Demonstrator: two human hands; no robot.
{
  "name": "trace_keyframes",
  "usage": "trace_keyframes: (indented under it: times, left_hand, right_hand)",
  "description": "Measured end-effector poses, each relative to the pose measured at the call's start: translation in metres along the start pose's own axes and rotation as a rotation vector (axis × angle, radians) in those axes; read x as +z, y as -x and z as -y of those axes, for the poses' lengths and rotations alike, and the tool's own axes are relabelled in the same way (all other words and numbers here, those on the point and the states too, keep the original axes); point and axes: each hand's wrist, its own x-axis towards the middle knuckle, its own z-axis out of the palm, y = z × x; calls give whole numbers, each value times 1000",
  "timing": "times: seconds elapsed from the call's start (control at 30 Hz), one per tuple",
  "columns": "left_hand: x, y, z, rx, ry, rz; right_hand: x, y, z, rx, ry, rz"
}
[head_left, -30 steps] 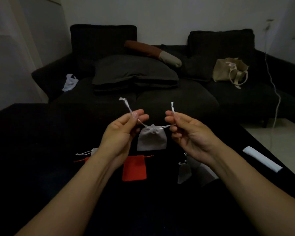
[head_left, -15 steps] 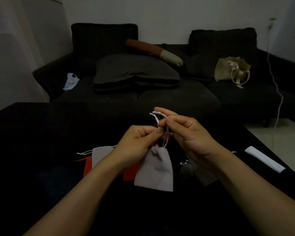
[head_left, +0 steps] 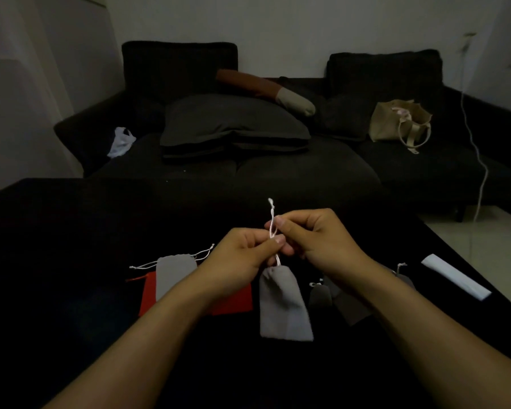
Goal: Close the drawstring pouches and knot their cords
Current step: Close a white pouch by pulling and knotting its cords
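A light grey drawstring pouch [head_left: 284, 305] hangs with its mouth gathered, its lower end over the black table [head_left: 71, 231]. Its white cords [head_left: 272, 219] run up between my hands, twisted together, with one knotted end sticking up. My left hand [head_left: 242, 255] pinches the cords just above the pouch. My right hand [head_left: 316, 237] pinches them slightly higher. Another grey pouch [head_left: 173, 273] lies flat to the left on a red pouch [head_left: 151, 293]. Dark grey pouches [head_left: 320, 295] lie under my right wrist.
A white folded strip [head_left: 455, 276] lies near the table's right edge. Beyond the table stands a dark sofa [head_left: 278, 172] with cushions, a beige tote bag [head_left: 398, 122] and a white plastic bag [head_left: 121, 141]. A white cable [head_left: 478, 160] hangs at the right.
My hands came together from holding the cords pulled apart. The pouch dropped lower and closer, and the cords are now crossed and twisted between my fingers.
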Motion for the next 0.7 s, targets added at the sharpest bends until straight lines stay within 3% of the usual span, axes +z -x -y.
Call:
trace_keyframes:
  times: [0.17, 0.33, 0.4, 0.5, 0.7]
  left_hand:
    - [-8, -4, 3, -101, 101, -150]
    - [-12, -2, -5, -172, 323, -206]
    - [-14, 0, -6, -172, 291, -195]
    - [-15, 1, -6, -139, 212, -188]
    - [-10, 0, -1, -59, 181, -177]
  right_hand:
    - [-8, -1, 2, 199, -67, -36]
    - [-8, 3, 6, 405, -240, 165]
    - [-10, 4, 8, 423, -175, 221]
    - [-13, 2, 11, 419, -73, 178]
    - [-14, 6, 12, 463, -226, 287]
